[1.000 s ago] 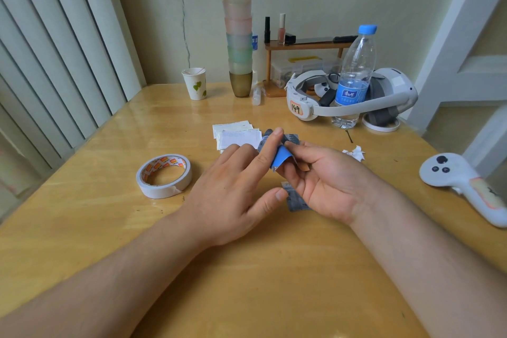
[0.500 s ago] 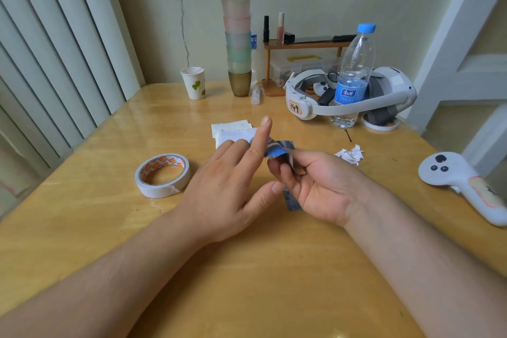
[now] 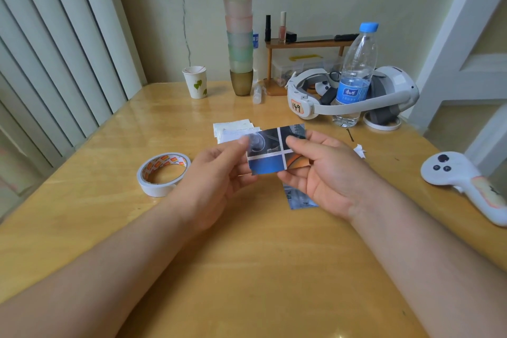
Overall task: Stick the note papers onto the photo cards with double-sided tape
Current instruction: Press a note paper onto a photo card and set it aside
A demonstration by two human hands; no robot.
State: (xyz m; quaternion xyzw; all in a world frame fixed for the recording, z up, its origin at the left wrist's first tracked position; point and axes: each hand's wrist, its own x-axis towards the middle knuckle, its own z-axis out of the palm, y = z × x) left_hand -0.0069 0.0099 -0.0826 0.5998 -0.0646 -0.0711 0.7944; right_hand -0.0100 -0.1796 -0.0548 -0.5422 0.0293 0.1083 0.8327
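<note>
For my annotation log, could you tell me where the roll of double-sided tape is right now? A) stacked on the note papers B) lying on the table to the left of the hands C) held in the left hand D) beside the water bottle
B: the tape roll lies flat on the table, left of both hands, which hold a photo card.

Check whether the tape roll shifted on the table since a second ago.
No. The tape roll lies at the same spot left of the note papers.

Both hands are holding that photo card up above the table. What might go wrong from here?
1. The left hand and right hand pinch the photo card only at its edges, so it may bend or slip.
2. The water bottle stands just behind the note papers; a careless reach might tip it.
</note>
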